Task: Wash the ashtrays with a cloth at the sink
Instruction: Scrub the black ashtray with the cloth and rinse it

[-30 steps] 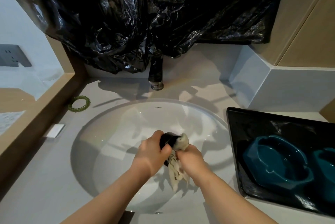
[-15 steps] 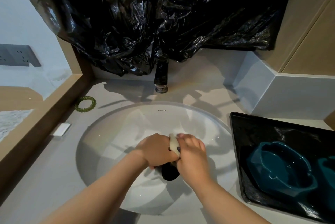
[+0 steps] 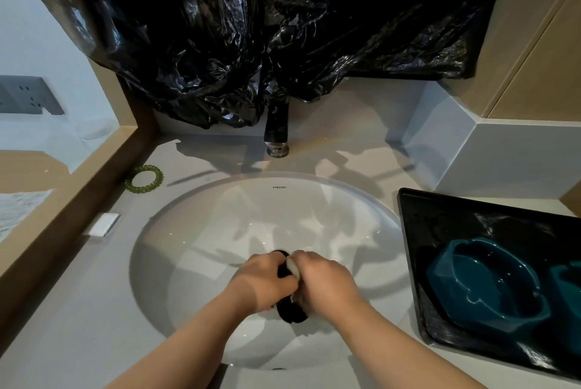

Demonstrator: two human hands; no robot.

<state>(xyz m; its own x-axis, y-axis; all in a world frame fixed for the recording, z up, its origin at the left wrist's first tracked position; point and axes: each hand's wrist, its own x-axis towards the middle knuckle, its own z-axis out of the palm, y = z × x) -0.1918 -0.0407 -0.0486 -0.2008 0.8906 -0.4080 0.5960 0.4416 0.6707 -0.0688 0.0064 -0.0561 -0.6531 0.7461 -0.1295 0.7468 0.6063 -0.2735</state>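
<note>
Holding a black ashtray (image 3: 290, 313) over the sink (image 3: 195, 247) at mid-bench, left grip (image 3: 261, 283) has fingers curled round it; right grip (image 3: 327, 283), curled too, presses a pale cloth (image 3: 293, 267) to its upper rim. Teal ashtray (image 3: 490, 281) sits in black tray (image 3: 440, 215) at bench's right edge. Green hair tie (image 3: 144, 178) lies nr back-left corner; tap (image 3: 277, 134) at back edge.

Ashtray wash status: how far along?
Done: unclear; two teal ashtrays sit on the tray, washed or waiting I can't tell. In hand: left hand holds a black ashtray over the sink, right hand presses the cloth on it. Left: finishing it, possibly the teal ones.
</note>
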